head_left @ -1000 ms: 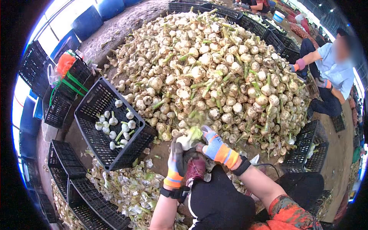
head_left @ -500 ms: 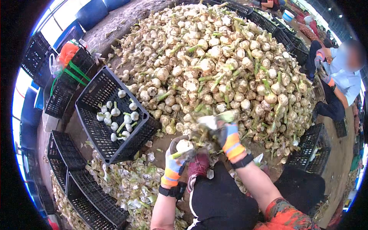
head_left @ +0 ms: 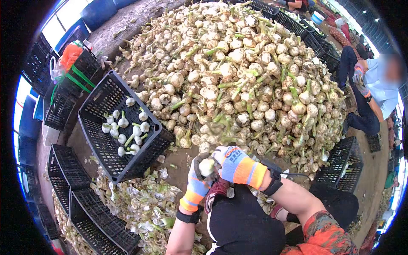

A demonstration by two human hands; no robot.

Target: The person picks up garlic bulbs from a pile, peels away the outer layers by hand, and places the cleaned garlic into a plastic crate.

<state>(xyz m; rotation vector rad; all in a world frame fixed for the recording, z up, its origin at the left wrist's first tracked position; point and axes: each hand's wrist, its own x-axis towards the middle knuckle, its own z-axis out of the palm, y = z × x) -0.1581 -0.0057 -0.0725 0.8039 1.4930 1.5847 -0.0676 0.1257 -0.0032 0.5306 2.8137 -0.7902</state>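
Head view: the left hand (head_left: 196, 183) has its grip closed around a pale bulb (head_left: 207, 168), which uneven pressure from the right hand (head_left: 239, 165), its own hold hidden, could squeeze loose.

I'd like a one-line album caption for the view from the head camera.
Gloved left hand and right hand around a garlic bulb, before a big garlic heap.

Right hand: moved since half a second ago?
Yes. The right hand has swung leftward, nearer the crate of white bulbs, right beside the left hand.
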